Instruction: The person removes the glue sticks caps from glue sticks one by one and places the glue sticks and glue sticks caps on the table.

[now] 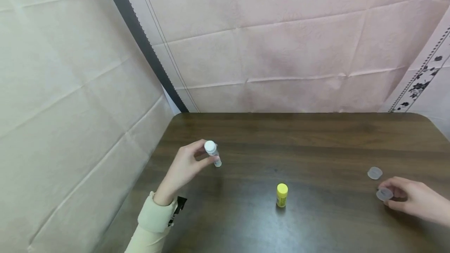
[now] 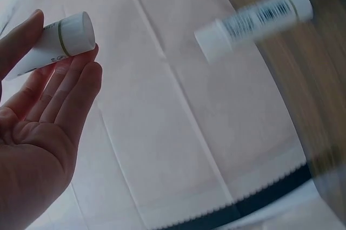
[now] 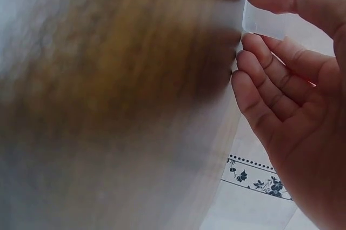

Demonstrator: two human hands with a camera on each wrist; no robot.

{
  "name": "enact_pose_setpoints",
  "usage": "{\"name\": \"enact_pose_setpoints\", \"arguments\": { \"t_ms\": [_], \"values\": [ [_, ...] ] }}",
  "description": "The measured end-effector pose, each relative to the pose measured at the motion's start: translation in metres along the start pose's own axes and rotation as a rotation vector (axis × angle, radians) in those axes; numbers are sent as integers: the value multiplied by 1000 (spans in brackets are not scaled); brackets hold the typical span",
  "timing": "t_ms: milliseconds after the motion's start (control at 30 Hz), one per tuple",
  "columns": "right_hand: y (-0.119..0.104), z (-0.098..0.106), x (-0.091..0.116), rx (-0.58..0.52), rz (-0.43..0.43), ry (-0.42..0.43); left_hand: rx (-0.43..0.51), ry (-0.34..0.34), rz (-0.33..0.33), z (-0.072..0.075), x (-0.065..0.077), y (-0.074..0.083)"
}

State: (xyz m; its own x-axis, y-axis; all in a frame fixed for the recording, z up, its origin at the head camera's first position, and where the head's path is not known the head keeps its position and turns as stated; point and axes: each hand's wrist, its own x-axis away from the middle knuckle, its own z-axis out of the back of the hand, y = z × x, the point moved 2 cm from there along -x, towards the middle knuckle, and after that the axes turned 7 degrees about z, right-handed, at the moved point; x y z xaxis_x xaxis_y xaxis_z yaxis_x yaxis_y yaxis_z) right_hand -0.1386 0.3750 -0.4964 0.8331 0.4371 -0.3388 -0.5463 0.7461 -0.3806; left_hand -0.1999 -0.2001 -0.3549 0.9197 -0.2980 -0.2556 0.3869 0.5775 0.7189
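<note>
In the head view my left hand (image 1: pixel 186 167) pinches a small white bottle (image 1: pixel 210 146) above the left side of the table, thumb against fingers. The left wrist view shows this held bottle (image 2: pixel 75 34), with a gold ring near its end. Apart from the hand there, a second white bottle (image 2: pixel 254 20) with a barcode appears, slightly blurred; in the head view I cannot tell it from the held one. My right hand (image 1: pixel 415 200) pinches a small translucent plastic cup (image 1: pixel 384 194) at the right. The right wrist view shows the cup (image 3: pixel 266 23) between thumb and forefinger.
A yellow-capped small bottle (image 1: pixel 281 195) stands upright on the brown wooden table (image 1: pixel 246 221), between the hands. Another translucent cup (image 1: pixel 374 173) sits just behind the right hand's cup. Pale cloth (image 1: pixel 281 50) hangs behind the table and on its left side.
</note>
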Motion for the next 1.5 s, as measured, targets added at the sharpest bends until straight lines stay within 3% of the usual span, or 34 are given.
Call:
{"name": "enact_pose_setpoints", "arguments": {
  "t_ms": [133, 300, 600, 833, 1100, 1500],
  "values": [
    [-1, 0, 0, -7, -19, -27, -13, 26, 43, 15, 11, -9],
    [-1, 1, 0, -20, -14, -44, -24, 29, 134, 23, 21, -26],
    [-5, 5, -3, 18, -71, -76, -74, 6, 274, 24, 29, -52],
    [-5, 5, -3, 18, -43, -45, -117, -56, 352, 16, 28, -75],
    [-5, 5, -2, 4, -32, -12, -134, -165, 363, 3, 23, -87],
    [-6, 7, -4, -22, -82, -76, -161, -243, 347, -9, 24, -95]
  ]
}}
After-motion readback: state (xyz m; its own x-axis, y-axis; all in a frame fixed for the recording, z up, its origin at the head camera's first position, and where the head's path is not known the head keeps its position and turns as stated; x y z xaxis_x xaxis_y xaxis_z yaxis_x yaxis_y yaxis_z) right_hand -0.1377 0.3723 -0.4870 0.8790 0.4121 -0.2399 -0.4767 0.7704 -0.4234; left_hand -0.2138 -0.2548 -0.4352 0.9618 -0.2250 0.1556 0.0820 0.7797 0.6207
